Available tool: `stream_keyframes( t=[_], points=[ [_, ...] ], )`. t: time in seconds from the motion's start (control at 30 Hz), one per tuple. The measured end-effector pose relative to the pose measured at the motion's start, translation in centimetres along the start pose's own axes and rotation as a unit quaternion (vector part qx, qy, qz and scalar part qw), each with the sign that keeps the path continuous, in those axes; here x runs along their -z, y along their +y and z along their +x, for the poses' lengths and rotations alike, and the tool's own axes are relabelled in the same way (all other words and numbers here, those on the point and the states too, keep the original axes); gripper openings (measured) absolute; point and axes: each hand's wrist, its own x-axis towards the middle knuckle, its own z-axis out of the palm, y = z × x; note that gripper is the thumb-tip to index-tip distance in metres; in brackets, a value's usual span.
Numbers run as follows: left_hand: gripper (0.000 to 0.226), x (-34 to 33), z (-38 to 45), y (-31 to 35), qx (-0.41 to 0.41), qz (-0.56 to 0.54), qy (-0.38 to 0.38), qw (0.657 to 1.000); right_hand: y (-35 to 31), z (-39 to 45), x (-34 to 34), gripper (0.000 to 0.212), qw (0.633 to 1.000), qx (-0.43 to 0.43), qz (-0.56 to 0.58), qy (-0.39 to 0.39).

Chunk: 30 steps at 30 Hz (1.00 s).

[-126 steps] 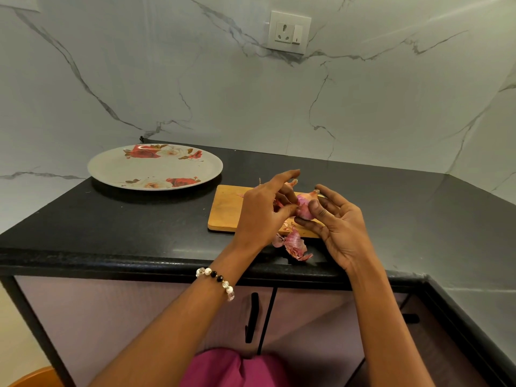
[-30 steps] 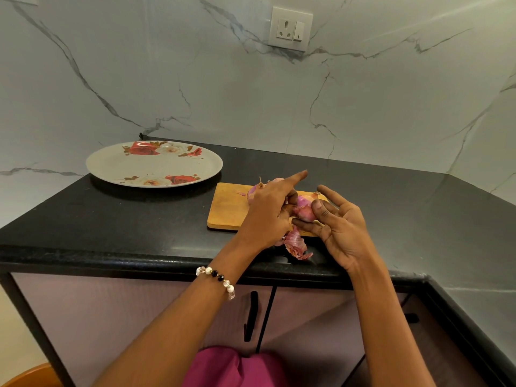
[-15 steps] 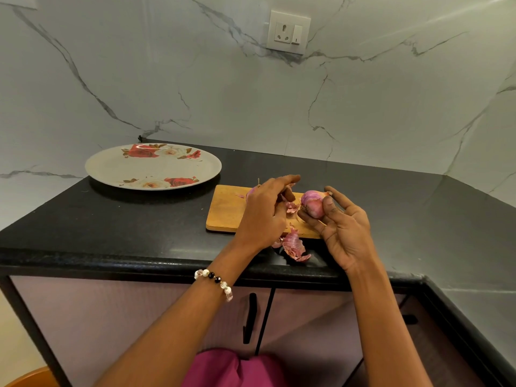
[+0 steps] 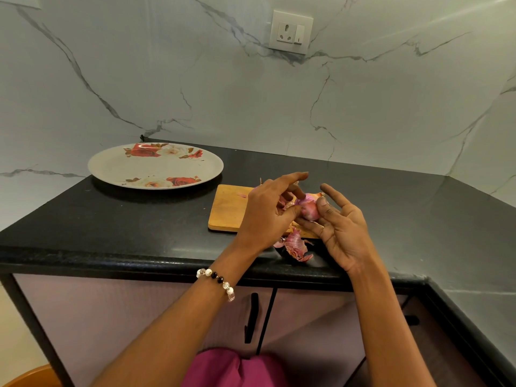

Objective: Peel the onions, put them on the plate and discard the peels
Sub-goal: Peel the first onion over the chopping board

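Note:
A pink, partly peeled onion (image 4: 308, 208) is held over the wooden cutting board (image 4: 227, 208). My right hand (image 4: 339, 227) holds it between thumb and lower fingers, index finger stretched out. My left hand (image 4: 269, 212) pinches a strip of skin at the onion's left side with thumb and fingers. Loose purple peels (image 4: 296, 245) lie on the counter just in front of the board. The floral plate (image 4: 155, 166) sits at the back left with nothing on it. My hands hide most of the board's right half.
The black counter (image 4: 111, 219) ends in a front edge just below my wrists. A marble wall with a socket (image 4: 291, 32) stands behind. Cabinet doors with black handles (image 4: 251, 318) are below. An orange container (image 4: 30, 377) shows at the bottom left.
My left hand has closed back in on the onion and pinches its skin. The onion stays in my right hand over the board.

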Motion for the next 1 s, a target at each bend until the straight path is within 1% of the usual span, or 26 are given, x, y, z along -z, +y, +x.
stream_keyframes(
  t=[0.23,0.37,0.53,0.73,0.9,1.0],
  points=[
    [0.060,0.01,-0.09,-0.21,-0.024,0.022,0.005,0.999,-0.01,-0.11,-0.13,0.071,0.999,0.008,-0.032,-0.003],
    [0.061,-0.14,-0.19,-0.37,-0.051,0.037,-0.009,0.998,0.04,-0.06,-0.24,0.073,0.999,0.013,-0.041,0.000],
    [0.066,-0.12,-0.12,-0.35,-0.041,0.033,0.003,0.999,0.08,-0.01,-0.14,0.074,0.999,0.022,-0.044,-0.003],
    [0.066,-0.14,-0.20,-0.46,-0.036,0.045,0.010,0.998,0.07,0.00,-0.06,0.078,0.999,0.021,-0.047,-0.005],
    [0.067,-0.47,-0.15,-0.80,-0.034,0.069,-0.009,0.997,0.26,0.25,0.19,0.079,0.999,0.016,-0.050,0.003],
    [0.064,-0.68,-0.13,-0.95,-0.032,0.083,-0.022,0.996,0.35,0.37,0.33,0.082,0.998,0.013,-0.054,0.008]
  ],
)
